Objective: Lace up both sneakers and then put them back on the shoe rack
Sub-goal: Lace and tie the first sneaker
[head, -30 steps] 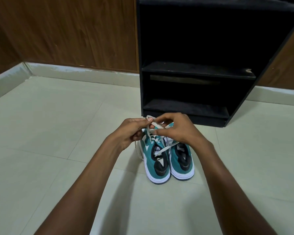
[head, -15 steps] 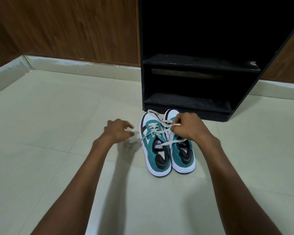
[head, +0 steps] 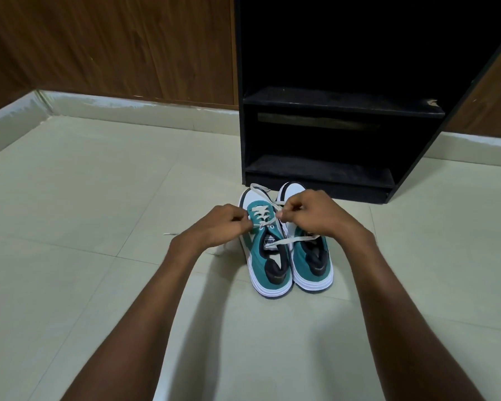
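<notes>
Two teal, white and black sneakers stand side by side on the floor, toes toward the rack: the left sneaker and the right sneaker. A white lace crosses the left sneaker's eyelets, with loose ends trailing over the toe and across the right sneaker. My left hand pinches the lace at the left sneaker's left eyelets. My right hand pinches another part of the lace over the right sneaker's front, hiding its laces. The black shoe rack stands just behind the sneakers.
The floor is pale tile, with a lace tip lying to the left of my left hand. Wood-panelled walls with a white skirting run behind and to the left. The rack's two lower shelves hold nothing visible.
My left hand, away from the shoe half a second ago, has come back to the left sneaker and closed on the lace. My right hand has stayed on the lace.
</notes>
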